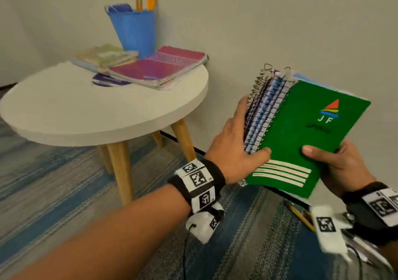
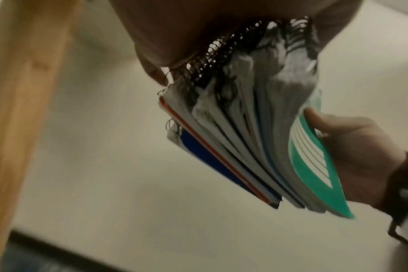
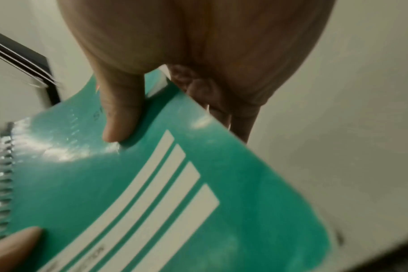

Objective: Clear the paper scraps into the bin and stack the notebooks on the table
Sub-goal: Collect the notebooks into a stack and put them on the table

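Note:
I hold a stack of several spiral notebooks (image 1: 301,133) in the air to the right of the round white table (image 1: 64,111); a green cover is on top. My left hand (image 1: 234,146) grips the spiral side, thumb on the green cover. My right hand (image 1: 336,163) grips the opposite edge, thumb on top. In the left wrist view the stack (image 2: 245,147) fans out below my left hand (image 2: 198,36), with my right hand (image 2: 352,147) behind it. In the right wrist view my right thumb (image 3: 121,114) presses the green cover (image 3: 151,184). More notebooks, pink (image 1: 159,66) and pale (image 1: 103,58), lie on the table.
A blue bucket (image 1: 134,30) with pencils and scissors stands at the table's back edge by the wall. A purple disc (image 1: 107,80) lies under the pink notebook. The table has wooden legs (image 1: 121,167). A striped blue-grey carpet (image 1: 53,182) covers the floor. A pencil (image 1: 301,217) shows below the stack.

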Motion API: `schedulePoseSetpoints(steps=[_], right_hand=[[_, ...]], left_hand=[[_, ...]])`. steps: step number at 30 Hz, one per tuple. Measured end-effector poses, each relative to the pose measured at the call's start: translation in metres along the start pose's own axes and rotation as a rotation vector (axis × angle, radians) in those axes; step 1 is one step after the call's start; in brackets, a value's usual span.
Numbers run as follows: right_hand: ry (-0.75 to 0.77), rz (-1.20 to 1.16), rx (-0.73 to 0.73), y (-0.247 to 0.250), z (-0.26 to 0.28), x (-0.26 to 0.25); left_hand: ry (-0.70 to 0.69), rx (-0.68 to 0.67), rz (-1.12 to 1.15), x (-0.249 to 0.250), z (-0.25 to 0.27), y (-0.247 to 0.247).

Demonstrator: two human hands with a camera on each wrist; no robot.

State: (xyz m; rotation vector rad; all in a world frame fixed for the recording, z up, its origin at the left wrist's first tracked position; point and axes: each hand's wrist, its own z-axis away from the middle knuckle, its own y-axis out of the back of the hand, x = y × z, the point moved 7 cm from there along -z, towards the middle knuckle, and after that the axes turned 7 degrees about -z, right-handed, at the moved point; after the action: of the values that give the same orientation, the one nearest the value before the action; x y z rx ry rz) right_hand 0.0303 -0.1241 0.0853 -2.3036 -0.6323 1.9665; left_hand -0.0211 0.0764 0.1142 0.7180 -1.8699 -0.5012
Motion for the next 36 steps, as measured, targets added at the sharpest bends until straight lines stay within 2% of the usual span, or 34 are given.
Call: schedulePoseSetpoints(steps=[5,8,12,15,17,20,26,31,36], right_hand=[[0.173,0.105,0.009,-0.053,-0.022,-0.091],[0.073,0.086,-0.188,-0.100,-0.030,-0.115],[-0.039,-0.041,-0.394,-0.156,-0.033,-0.125],[-0.087,-0.060,-0.513,-0.204,-0.035,-0.120],[-0.093,-0.067,-0.516,-0.239,-0.039,-0.114],[-0.070,-0.043,-0.456,-0.288,-0.046,-0.103],[-0.079,0.164,-0.565,-0.387,-0.049,-0.079],[-0.012,0.536,-0.633,-0.418,-0.055,-0.036],[0.018,0.789,-0.637,-0.421,-0.058,-0.021]], left_hand=[[0.079,0.216,0.279,0.047,-0.010,0.061],[0.196,0.317,0.347,0.061,-0.013,0.111],[0.368,0.338,0.486,0.055,-0.006,0.177],[0.449,0.324,0.577,0.042,0.011,0.217],[0.507,0.313,0.664,0.028,0.023,0.240],[0.599,0.314,0.671,0.008,0.045,0.276],[0.766,0.392,0.626,-0.041,0.088,0.324],[0.880,0.420,0.547,-0.077,0.109,0.335],[0.886,0.477,0.519,-0.099,0.103,0.334]])
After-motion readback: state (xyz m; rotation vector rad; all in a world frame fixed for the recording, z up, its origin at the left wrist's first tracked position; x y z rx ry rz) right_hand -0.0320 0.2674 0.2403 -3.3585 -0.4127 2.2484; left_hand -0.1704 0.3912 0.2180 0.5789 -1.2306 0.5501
